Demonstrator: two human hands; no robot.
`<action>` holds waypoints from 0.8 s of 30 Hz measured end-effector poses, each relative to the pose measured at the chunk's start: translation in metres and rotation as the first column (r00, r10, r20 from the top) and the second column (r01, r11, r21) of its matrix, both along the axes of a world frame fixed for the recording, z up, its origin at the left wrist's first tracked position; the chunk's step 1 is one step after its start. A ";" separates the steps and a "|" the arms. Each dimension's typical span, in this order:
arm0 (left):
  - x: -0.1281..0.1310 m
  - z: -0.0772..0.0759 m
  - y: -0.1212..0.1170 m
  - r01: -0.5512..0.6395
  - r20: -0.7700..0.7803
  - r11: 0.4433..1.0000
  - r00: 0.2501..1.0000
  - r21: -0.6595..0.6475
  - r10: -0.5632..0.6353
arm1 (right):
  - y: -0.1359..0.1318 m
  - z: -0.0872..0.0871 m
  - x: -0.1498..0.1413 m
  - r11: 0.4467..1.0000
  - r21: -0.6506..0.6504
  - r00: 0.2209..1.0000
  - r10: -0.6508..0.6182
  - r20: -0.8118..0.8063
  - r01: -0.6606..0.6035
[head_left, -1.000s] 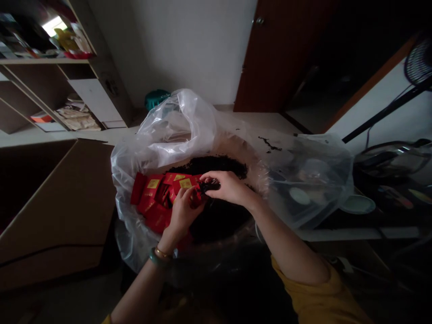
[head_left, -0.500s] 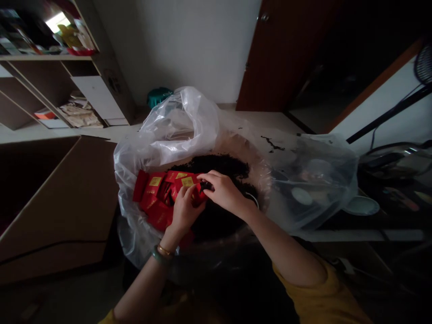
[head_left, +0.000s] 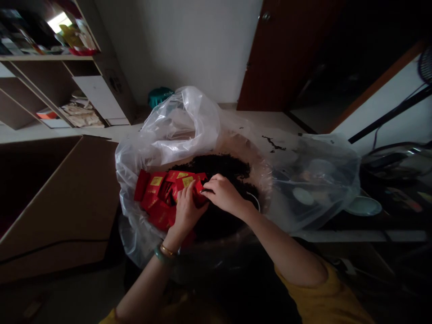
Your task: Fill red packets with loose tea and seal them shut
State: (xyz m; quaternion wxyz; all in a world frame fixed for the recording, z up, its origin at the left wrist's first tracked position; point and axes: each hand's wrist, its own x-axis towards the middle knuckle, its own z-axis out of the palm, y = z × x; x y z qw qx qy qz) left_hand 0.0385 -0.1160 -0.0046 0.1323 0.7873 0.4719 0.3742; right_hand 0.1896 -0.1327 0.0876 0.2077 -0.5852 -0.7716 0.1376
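Red packets (head_left: 152,193) with yellow labels lie heaped in a basin lined with a clear plastic bag (head_left: 133,162). My left hand (head_left: 186,209) grips one red packet (head_left: 199,194) at the right end of the heap. At that packet's mouth, my right hand (head_left: 221,194) is closed in a pinch on some dark leaves, a bit of which shows at the fingertips. Dark loose leaves (head_left: 222,165), looking like dried tea, fill the right part of the basin. A thin white curved rim (head_left: 254,200) shows beside my right wrist, partly covered by leaves.
A cardboard box (head_left: 67,198) stands open on the left. To the right, clear plastic (head_left: 310,175) spreads over a surface, with a pale dish (head_left: 363,206) at its edge. Dark scraps (head_left: 274,143) lie on the pale surface behind. A shelf unit (head_left: 97,94) stands at the back left.
My right fingers have come down at the packet's mouth, and less of the dark leaves shows between them. My left fingers have shifted slightly on the packet.
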 end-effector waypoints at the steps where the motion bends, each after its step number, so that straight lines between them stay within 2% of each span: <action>1: 0.001 -0.001 0.000 0.000 -0.001 1.000 1.000 -0.005 0.000 | 0.002 -0.001 0.001 0.999 0.031 0.999 -0.030 -0.046 0.031; 4: 0.001 -0.002 0.001 -0.016 0.030 0.999 0.999 -0.043 0.017 | 0.006 -0.002 0.008 0.995 0.050 0.981 -0.081 -0.179 0.092; 9: -0.004 0.002 0.002 -0.044 0.048 0.998 0.998 -0.055 0.047 | 0.007 0.000 0.016 0.988 -0.153 0.931 -0.076 -0.356 0.022; 11: -0.005 0.002 0.002 -0.033 0.046 0.998 0.998 -0.062 0.036 | 0.007 0.000 0.017 0.981 -0.196 0.912 -0.087 -0.400 0.008; 17: -0.004 0.001 0.003 -0.014 0.075 0.996 0.997 -0.089 0.020 | 0.004 0.005 0.015 0.997 -0.076 0.956 -0.050 -0.288 0.029; 20: -0.003 0.003 0.004 0.013 0.137 0.994 0.991 -0.105 0.002 | 0.001 0.007 0.011 0.998 -0.050 0.969 0.028 -0.246 -0.041; 24: -0.003 0.008 0.004 0.036 0.244 0.986 0.970 -0.162 0.005 | -0.003 0.015 0.013 0.996 -0.029 0.933 0.072 -0.352 -0.087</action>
